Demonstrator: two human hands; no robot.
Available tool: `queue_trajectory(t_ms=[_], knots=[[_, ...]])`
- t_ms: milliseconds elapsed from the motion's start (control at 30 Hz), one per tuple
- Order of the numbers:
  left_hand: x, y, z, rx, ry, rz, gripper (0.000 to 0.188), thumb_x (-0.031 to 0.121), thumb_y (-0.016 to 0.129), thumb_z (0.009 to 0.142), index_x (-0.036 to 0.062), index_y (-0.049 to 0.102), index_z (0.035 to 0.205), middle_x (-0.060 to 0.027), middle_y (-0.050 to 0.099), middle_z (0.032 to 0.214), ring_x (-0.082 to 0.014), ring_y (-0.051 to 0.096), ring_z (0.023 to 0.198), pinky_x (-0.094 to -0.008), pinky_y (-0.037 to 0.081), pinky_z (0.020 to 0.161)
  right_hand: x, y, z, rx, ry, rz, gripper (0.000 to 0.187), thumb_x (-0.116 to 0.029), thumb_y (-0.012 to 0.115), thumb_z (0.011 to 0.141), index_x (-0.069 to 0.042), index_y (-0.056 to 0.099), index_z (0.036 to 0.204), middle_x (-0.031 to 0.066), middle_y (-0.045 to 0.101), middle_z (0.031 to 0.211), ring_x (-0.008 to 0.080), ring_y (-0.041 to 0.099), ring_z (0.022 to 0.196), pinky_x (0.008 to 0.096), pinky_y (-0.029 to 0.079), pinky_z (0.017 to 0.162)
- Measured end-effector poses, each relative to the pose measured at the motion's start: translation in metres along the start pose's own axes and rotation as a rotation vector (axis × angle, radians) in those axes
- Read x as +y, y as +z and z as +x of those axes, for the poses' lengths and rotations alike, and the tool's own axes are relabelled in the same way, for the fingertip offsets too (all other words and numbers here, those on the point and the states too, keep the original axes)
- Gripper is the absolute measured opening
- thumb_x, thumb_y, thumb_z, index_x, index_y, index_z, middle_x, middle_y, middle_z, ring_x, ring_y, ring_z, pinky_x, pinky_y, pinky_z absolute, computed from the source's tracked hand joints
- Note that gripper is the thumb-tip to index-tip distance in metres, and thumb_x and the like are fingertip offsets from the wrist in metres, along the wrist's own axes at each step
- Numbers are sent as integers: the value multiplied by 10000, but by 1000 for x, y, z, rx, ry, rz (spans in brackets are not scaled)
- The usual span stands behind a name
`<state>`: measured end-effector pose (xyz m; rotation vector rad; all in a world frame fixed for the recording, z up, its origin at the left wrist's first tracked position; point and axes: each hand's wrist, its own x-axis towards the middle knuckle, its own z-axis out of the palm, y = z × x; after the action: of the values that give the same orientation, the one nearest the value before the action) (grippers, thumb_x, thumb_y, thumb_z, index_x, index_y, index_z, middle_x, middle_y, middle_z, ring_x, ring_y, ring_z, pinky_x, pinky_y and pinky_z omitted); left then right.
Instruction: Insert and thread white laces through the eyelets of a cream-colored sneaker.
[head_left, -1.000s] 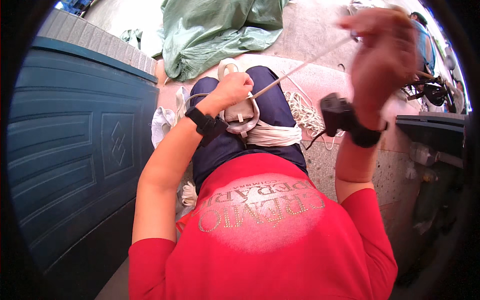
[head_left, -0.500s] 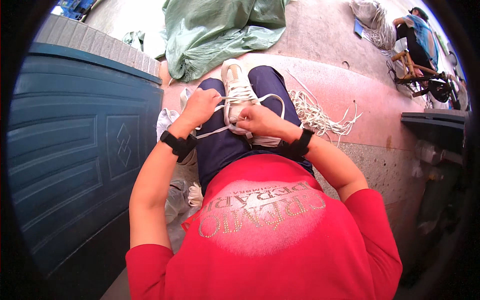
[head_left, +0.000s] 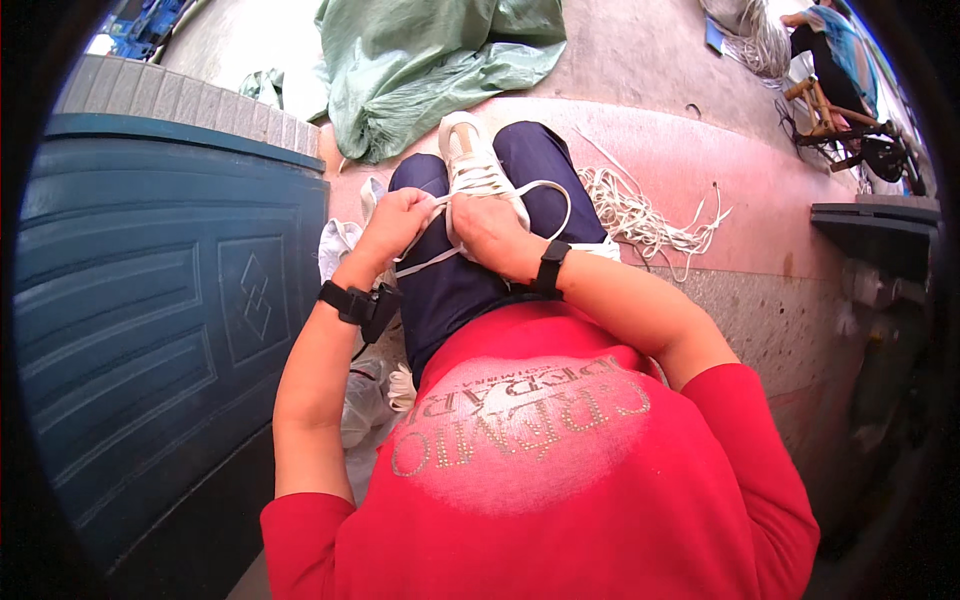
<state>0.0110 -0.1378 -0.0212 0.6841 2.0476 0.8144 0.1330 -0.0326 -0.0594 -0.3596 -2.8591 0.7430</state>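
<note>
A white sneaker [head_left: 466, 150] rests between my thighs, its front partly laced with a flat white shoelace [head_left: 549, 186]. At the shoe's left side my left hand [head_left: 400, 222] is closed, its fingertips pinching the lace. My right hand [head_left: 487, 228] lies over the near part of the shoe, back of the hand up, and its fingertips are hidden. One loop of lace arcs out to the right of the shoe, and another length runs below my left hand across my thigh.
Loose white laces [head_left: 640, 215] lie piled on the pink floor at right. A green sheet [head_left: 430, 70] covers something ahead. A blue panelled door [head_left: 170, 290] stands at left, and more white shoes [head_left: 338, 245] sit beside my left leg. A person [head_left: 835, 60] sits far right.
My right hand has moved left, from the shoe's right side to over its near part. My left hand stays about where it was, still pinching the lace.
</note>
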Motion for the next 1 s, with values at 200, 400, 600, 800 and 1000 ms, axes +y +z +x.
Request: queue_trajectory(t_ms=[200, 400, 600, 800, 1000], knots=[[-2, -14, 9, -112, -155, -597, 165, 95, 501, 822, 52, 542, 976, 43, 484, 616, -49, 408, 511, -173, 313, 483, 9, -32, -5, -49, -258, -129, 82, -102, 526, 717, -32, 568, 706, 130, 570, 608, 223, 617, 590, 335, 477, 490], [16, -8, 6, 0, -270, -533, 181, 81, 530, 759, 86, 549, 939, 16, 523, 636, -39, 431, 543, -210, 314, 472, 29, -233, 6, -37, 165, 1778, 278, -201, 399, 888, -146, 349, 621, -66, 219, 464, 63, 191, 382, 238, 203, 383], [34, 22, 36, -25, 166, -29, 288, 192, 611, 750, -15, 597, 949, -70, 621, 815, -173, 577, 766, -260, 444, 691, 15, -267, 8, -274, -84, 2092, 261, -207, 308, 892, -105, 382, 663, -60, 268, 481, 72, 255, 411, 222, 238, 394], [49, 40, 57, -138, 785, 814, 144, 171, 619, 716, 79, 625, 827, -122, 588, 725, -305, 565, 727, -401, 445, 655, 8, -256, 18, -312, -51, 2135, 221, -209, 330, 895, -97, 404, 719, -52, 251, 484, 70, 247, 412, 218, 224, 392], [50, 49, 59, -48, 1029, 1035, 118, 128, 543, 702, 47, 624, 730, -112, 571, 738, -258, 532, 786, -345, 479, 644, 10, -225, 25, -323, -23, 1906, 230, -225, 366, 898, -114, 385, 698, -56, 282, 550, 72, 280, 498, 210, 268, 488]])
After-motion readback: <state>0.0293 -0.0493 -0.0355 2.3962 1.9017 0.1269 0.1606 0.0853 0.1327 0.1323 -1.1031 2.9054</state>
